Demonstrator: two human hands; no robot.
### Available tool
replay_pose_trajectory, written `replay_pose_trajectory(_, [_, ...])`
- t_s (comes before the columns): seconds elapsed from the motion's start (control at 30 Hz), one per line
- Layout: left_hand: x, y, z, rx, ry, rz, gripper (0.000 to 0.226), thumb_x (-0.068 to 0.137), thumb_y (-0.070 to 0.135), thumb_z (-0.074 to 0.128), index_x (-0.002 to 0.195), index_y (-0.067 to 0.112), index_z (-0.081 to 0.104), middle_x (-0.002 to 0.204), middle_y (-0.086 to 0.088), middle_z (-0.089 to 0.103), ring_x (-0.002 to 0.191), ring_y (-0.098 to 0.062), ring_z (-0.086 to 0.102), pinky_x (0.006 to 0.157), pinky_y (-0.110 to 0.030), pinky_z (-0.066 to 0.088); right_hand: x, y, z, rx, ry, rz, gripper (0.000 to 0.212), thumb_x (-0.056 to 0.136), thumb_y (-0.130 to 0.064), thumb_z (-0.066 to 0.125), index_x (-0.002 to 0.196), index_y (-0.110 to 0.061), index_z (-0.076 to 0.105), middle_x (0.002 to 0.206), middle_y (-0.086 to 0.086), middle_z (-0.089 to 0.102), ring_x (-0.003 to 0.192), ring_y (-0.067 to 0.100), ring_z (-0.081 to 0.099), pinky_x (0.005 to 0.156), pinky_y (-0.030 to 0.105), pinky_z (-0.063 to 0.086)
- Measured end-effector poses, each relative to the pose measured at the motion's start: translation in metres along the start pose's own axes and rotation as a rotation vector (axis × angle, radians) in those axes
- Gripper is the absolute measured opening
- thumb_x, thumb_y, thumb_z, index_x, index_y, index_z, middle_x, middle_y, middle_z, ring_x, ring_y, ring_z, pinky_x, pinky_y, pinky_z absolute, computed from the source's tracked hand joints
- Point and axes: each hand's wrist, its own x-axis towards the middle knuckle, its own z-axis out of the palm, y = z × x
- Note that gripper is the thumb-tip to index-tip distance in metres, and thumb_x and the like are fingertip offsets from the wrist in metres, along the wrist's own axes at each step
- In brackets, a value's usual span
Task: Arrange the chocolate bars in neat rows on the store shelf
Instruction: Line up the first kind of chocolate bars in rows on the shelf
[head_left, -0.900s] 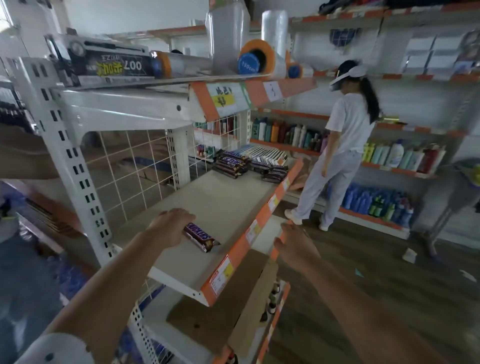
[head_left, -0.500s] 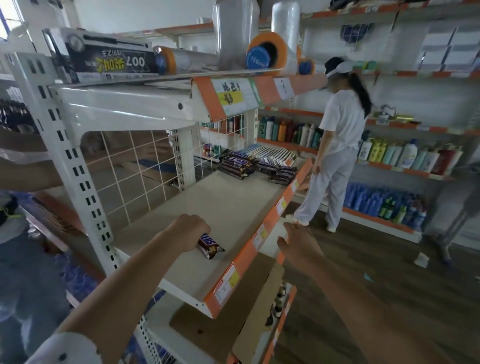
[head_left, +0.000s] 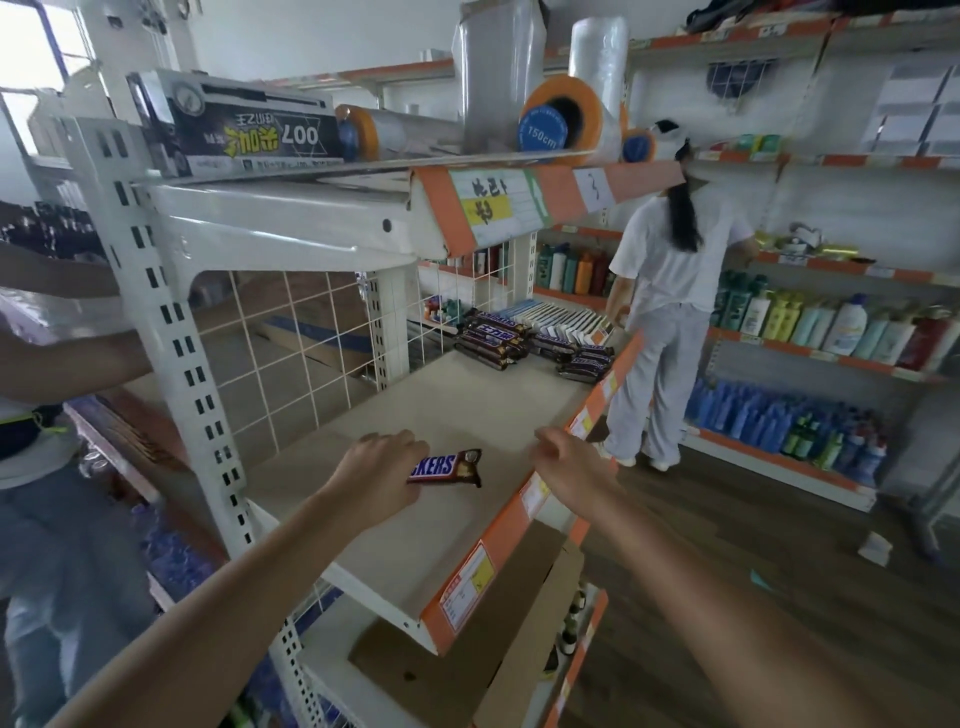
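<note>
Shelf (head_left: 457, 410) holds stacked chocolate bars (head_left: 493, 338) at its far end; left hand (head_left: 382, 470) grips one bar (head_left: 447, 466), right hand (head_left: 566, 465) loosely curled, holding nothing.

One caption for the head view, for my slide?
Left hand holds a chocolate bar over the shelf.

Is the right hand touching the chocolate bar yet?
Apart. The head view shows bare shelf between the right hand and the chocolate bar; only the left hand holds the bar.
</note>
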Motion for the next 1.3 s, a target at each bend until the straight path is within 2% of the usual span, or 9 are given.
replay_pose_trajectory(0.13, [-0.009, 0.008, -0.001, 0.106, 0.104, 0.014, 0.031, 0.089, 0.029, 0.050, 0.119, 0.021, 0.054, 0.108, 0.003, 0.057, 0.097, -0.015, 0.056, 0.094, -0.027, 0.038, 0.007, -0.025, 0.013, 0.137, -0.078, -0.084, 0.044, 0.093, -0.048, 0.046, 0.112, -0.012, 0.061, 0.101, -0.003, 0.061, 0.098, 0.013, 0.056, 0.072, 0.020, 0.040])
replay_pose_trajectory(0.23, [-0.015, 0.012, -0.004, 0.138, 0.170, 0.018, 0.029, 0.088, 0.027, 0.050, 0.115, 0.019, 0.057, 0.106, 0.000, 0.058, 0.098, -0.018, 0.056, 0.094, -0.030, 0.037, 0.009, -0.035, 0.027, 0.084, -0.124, -0.139, 0.041, 0.090, -0.048, 0.051, 0.104, -0.011, 0.065, 0.088, -0.005, 0.062, 0.082, 0.009, 0.057, 0.065, 0.019, 0.039])
replay_pose_trajectory(0.43, [-0.024, 0.004, -0.001, 0.148, 0.316, 0.056, 0.031, 0.043, 0.025, 0.084, 0.069, 0.020, 0.068, 0.062, 0.003, 0.058, 0.054, -0.017, 0.059, 0.059, -0.029, 0.052, 0.009, -0.038, 0.043, 0.046, -0.137, -0.175, 0.033, 0.092, -0.037, 0.054, 0.095, -0.008, 0.069, 0.078, 0.002, 0.065, 0.067, 0.012, 0.058, 0.061, 0.024, 0.042])
replay_pose_trajectory(0.57, [-0.032, -0.001, 0.004, 0.040, 0.400, 0.016, 0.049, 0.050, 0.032, 0.086, 0.094, 0.018, 0.068, 0.086, 0.000, 0.064, 0.078, -0.020, 0.065, 0.076, -0.035, 0.052, 0.008, -0.042, 0.045, 0.045, -0.070, -0.228, 0.028, 0.093, -0.032, 0.055, 0.094, -0.008, 0.069, 0.079, 0.000, 0.063, 0.066, 0.006, 0.054, 0.056, 0.013, 0.037])
replay_pose_trajectory(0.7, [-0.046, -0.003, 0.000, -0.284, 0.369, -0.425, 0.073, 0.072, 0.047, 0.071, 0.131, 0.014, 0.044, 0.132, -0.004, 0.045, 0.121, -0.022, 0.044, 0.104, -0.040, 0.032, 0.010, -0.039, 0.038, 0.166, -0.044, -0.210, 0.024, 0.093, -0.028, 0.055, 0.098, -0.010, 0.068, 0.080, -0.003, 0.064, 0.070, 0.005, 0.058, 0.058, 0.009, 0.043])
replay_pose_trajectory(0.8, [-0.050, -0.004, -0.013, -0.828, 0.334, -0.801, 0.065, 0.078, 0.050, 0.064, 0.126, 0.010, 0.045, 0.124, -0.005, 0.048, 0.104, -0.018, 0.050, 0.086, -0.033, 0.043, 0.013, -0.036, 0.032, 0.295, -0.053, -0.160, 0.022, 0.094, -0.026, 0.054, 0.099, -0.010, 0.067, 0.079, -0.002, 0.065, 0.071, 0.008, 0.061, 0.063, 0.011, 0.046])
replay_pose_trajectory(0.93, [-0.053, -0.010, -0.011, -1.620, 0.141, -0.880, 0.034, 0.086, 0.038, 0.057, 0.105, 0.010, 0.061, 0.099, -0.007, 0.066, 0.085, -0.019, 0.062, 0.073, -0.029, 0.050, 0.014, -0.036, 0.031, 0.377, -0.106, -0.125, 0.023, 0.095, -0.026, 0.053, 0.104, -0.008, 0.065, 0.080, -0.001, 0.066, 0.064, -0.001, 0.062, 0.056, 0.004, 0.043])
replay_pose_trajectory(1.1, [-0.056, -0.011, -0.008, -1.680, 0.183, -0.836, 0.016, 0.086, 0.015, 0.062, 0.098, 0.005, 0.066, 0.076, -0.006, 0.069, 0.068, -0.016, 0.059, 0.068, -0.025, 0.050, 0.018, -0.040, 0.038, 0.412, -0.203, -0.125, 0.019, 0.094, -0.028, 0.052, 0.101, -0.013, 0.063, 0.087, -0.003, 0.067, 0.069, 0.001, 0.065, 0.060, 0.007, 0.046])
replay_pose_trajectory(1.3, [-0.054, -0.018, -0.007, -1.658, 0.260, -0.884, 0.006, 0.084, 0.012, 0.064, 0.088, 0.009, 0.066, 0.077, -0.009, 0.069, 0.069, -0.017, 0.060, 0.068, -0.023, 0.053, 0.031, -0.045, 0.047, 0.441, -0.203, -0.125, 0.021, 0.093, -0.028, 0.055, 0.103, -0.011, 0.064, 0.088, 0.000, 0.068, 0.068, 0.003, 0.066, 0.062, 0.010, 0.050])
